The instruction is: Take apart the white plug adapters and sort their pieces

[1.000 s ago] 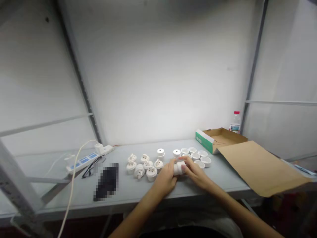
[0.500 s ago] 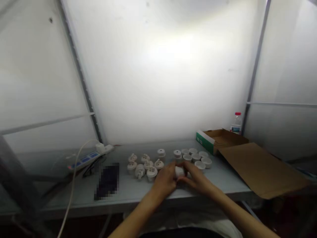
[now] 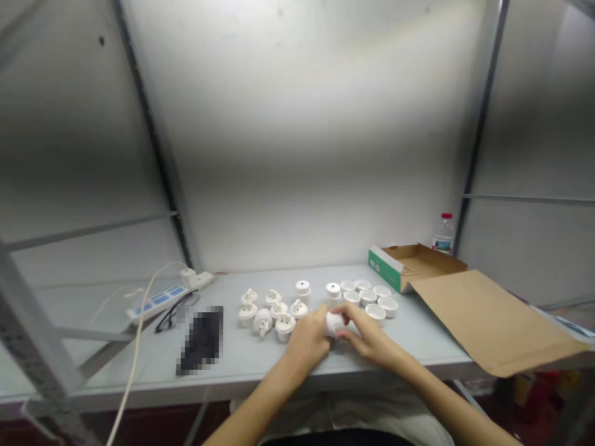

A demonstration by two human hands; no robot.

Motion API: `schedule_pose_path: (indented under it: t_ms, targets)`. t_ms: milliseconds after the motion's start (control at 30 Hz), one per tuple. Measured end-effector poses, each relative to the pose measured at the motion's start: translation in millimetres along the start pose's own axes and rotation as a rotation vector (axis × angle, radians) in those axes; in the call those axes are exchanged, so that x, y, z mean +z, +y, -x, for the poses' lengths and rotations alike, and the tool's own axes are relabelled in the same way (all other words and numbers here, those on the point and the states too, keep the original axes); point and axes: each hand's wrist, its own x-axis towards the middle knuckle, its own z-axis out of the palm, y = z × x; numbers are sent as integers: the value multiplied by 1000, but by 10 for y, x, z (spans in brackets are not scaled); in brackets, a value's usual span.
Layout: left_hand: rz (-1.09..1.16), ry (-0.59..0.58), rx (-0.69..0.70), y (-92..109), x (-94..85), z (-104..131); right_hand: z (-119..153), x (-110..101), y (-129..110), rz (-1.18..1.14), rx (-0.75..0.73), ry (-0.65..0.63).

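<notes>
Near the table's front edge, my left hand (image 3: pixel 310 337) and my right hand (image 3: pixel 365 331) are closed around one white round plastic piece (image 3: pixel 333 324), tilted on its side between them. My right thumb and fingers pinch its right end; my left fingers are partly hidden behind it. Left of my hands stand several white units with plug-like tops (image 3: pixel 284 324), one lying tipped over. Behind my hands are two white capped pieces, one (image 3: pixel 302 290) to the left and another (image 3: pixel 333 292) to the right. Several open white cups (image 3: pixel 374 313) stand beyond my right hand.
An open cardboard box (image 3: pixel 418 263) with its flap (image 3: pixel 497 316) spread out lies at right, a bottle (image 3: pixel 443 234) behind it. At left are a power strip (image 3: pixel 160 300), a white cable (image 3: pixel 138 334), glasses (image 3: pixel 170 317) and a pixelated dark object (image 3: pixel 202 341).
The white piece between my hands has turned slightly and shows more of its side. My right fingers have shifted a little. The scene's lighting looks different; the table items stay put.
</notes>
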Motion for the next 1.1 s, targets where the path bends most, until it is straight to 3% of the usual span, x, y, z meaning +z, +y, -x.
schedule_pose_path:
  t_ms: [133, 367, 667, 900, 1100]
  targets:
    - [-19, -29, -39, 27, -11, -8, -2, -25, -32, -31, -71, 13]
    - [-60, -21, -52, 31, -18, -9, 3, 31, 49, 3, 120, 10]
    - [-40, -11, -44, 49, -17, 5, -6, -10, -26, -66, -52, 35]
    - [11, 8, -100, 85, -38, 5, 5, -48, 31, -32, -62, 180]
    - [72, 91, -1, 114, -70, -4, -24, -31, 71, 40, -15, 259]
